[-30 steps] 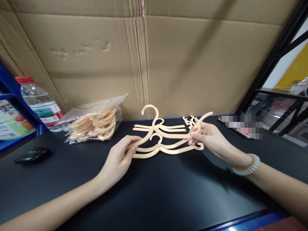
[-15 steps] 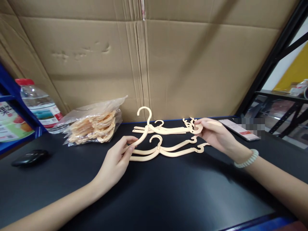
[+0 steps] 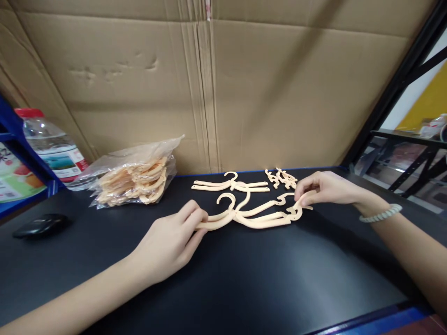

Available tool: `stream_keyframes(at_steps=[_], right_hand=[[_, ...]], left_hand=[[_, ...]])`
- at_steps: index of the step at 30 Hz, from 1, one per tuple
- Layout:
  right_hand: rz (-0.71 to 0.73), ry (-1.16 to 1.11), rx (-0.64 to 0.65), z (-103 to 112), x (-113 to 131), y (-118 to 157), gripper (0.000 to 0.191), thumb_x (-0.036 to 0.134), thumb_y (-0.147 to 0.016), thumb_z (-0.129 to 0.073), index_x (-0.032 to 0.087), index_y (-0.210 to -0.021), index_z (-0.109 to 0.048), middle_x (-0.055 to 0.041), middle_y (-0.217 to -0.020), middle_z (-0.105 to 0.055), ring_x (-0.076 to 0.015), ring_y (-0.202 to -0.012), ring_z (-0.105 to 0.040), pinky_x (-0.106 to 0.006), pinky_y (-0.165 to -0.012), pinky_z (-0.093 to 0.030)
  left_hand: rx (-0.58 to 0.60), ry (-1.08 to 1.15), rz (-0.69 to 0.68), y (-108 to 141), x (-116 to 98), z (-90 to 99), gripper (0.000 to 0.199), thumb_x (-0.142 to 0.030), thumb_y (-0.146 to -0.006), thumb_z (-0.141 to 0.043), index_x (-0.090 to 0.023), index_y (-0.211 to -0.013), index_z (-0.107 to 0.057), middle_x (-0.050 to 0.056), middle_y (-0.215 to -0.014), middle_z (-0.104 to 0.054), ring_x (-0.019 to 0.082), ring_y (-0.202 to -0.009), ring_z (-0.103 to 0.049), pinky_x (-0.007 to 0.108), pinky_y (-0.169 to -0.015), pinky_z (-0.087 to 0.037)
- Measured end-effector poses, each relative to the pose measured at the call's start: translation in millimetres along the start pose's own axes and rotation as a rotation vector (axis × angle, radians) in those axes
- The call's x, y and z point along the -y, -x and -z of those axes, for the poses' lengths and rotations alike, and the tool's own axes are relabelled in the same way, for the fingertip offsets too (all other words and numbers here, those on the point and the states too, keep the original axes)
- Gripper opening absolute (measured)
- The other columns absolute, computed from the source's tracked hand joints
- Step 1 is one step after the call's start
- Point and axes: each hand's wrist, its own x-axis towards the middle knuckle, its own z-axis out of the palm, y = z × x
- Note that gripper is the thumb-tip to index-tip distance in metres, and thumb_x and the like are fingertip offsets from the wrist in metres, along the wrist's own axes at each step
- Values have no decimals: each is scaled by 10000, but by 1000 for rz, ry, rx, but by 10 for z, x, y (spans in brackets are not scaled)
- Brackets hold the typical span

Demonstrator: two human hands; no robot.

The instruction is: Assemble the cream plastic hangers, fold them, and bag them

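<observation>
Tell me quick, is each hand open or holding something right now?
Left hand: closed, holding a cream clothes hanger by its left side.
Right hand: closed, holding a hooked end piece.

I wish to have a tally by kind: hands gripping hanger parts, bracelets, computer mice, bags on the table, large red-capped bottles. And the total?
Hands gripping hanger parts: 2 (left hand, right hand)
Bracelets: 1
Computer mice: 1
Bags: 1
Large red-capped bottles: 1
Total: 6
</observation>
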Motion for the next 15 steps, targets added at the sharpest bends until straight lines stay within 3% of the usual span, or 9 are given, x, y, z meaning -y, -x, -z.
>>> stream_keyframes(at_steps=[6, 10, 15], right_hand=[[28, 119, 141, -40, -13, -37, 226, 449, -738, -717, 223, -748, -726, -2, -694, -701, -162, -655, -610, -273, -617, -434], [132, 173, 144, -69, -113, -87, 242, 455, -743, -718, 213, -743, -723, -22, -779, -689, -176, -744, -600, -300, -701, -442], [39, 127, 133, -133, -190, -130, 280, 448, -746, -709, 169, -772, -699, -30, -715, -669, -149, -632, -561, -274, -590, -420]], left_hand=[[131, -176, -199, -39, -45, 30, 199, -189, -939, -345, -190, -826, -509, 48, -805, -540, 225, -741, -495, 366, -660, -393], [121, -127, -187, -49, -3, 25, 182, -160, -934, -342, -183, -855, -504, 91, -972, -552, 239, -841, -505, 382, -714, -417], [107, -7, -130, -33, 70, -7, 161, -150, -937, -342, -194, -912, -495, 104, -1194, -533, 242, -1015, -532, 379, -864, -446]])
